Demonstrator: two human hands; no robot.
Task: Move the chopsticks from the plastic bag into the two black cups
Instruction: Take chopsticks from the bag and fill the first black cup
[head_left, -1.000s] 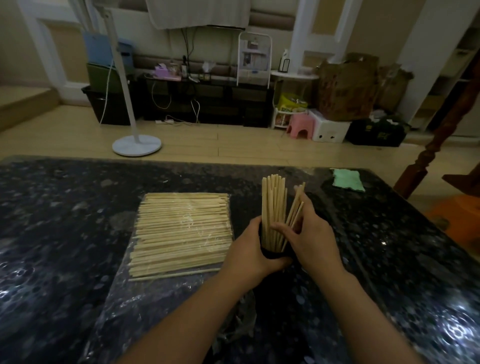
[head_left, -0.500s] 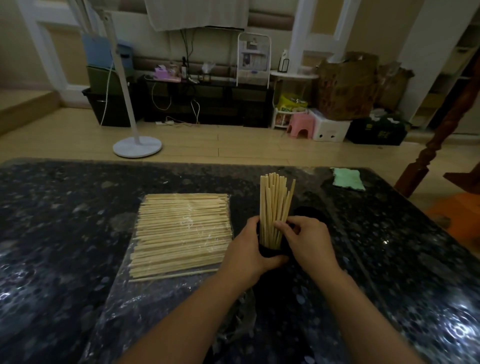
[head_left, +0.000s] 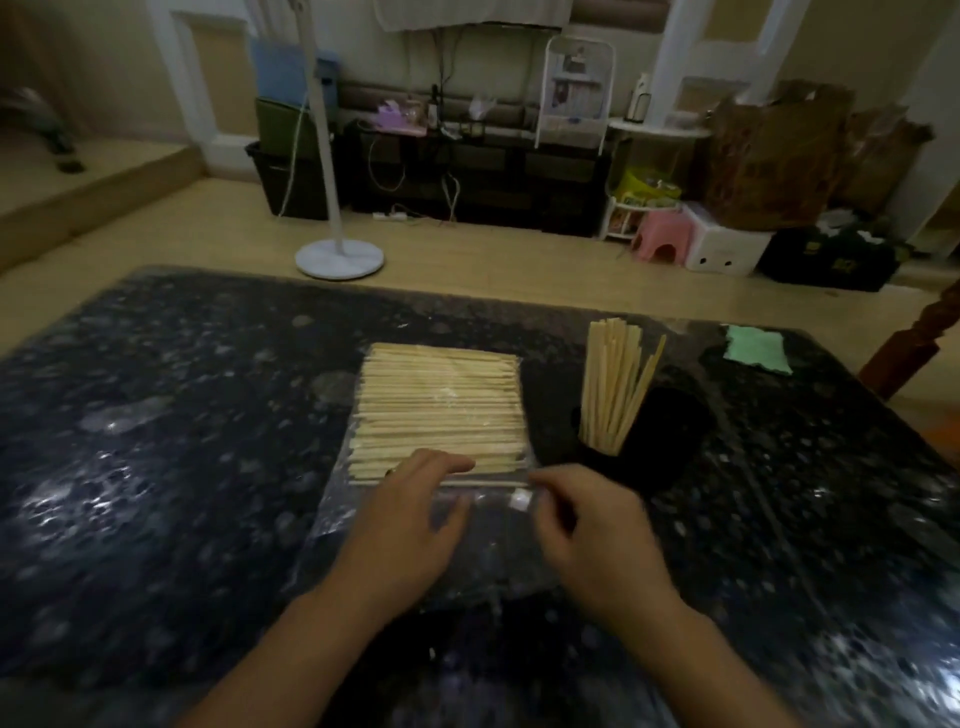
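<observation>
Broadly, the dark speckled surface (head_left: 156, 441) carries everything, and on it the clear plastic bag (head_left: 467, 525) lies flat in the middle, its slack mouth end trailing toward the person. Inside the bag a wide, flat layer of chopsticks (head_left: 441, 410) runs left to right across the view, so each stick's long axis lies crosswise to the forearms that reach in from the near edge. Just right of that layer stands a black cup (head_left: 644, 441) with a bundle of sticks (head_left: 613, 384) upright in it, one leaning out to the right; a second cup seems to sit close against it, but the dark shapes merge and I cannot separate them. Of the two hands, the left hand (head_left: 410, 525) is the nearer to the stack: its fingers lie fairly straight with the tips on the nearest sticks, through or over the film, gripping nothing. The right hand (head_left: 597, 535) hovers over the bag's slack near end, just short of the sticks' right tips, fingers loosely bent and blurred, with no plain hold on anything. Judging from this, the next grab comes from the near side, across the sticks' length, and a taken bunch must turn from lying flat to standing before it goes rightward into a cup.
</observation>
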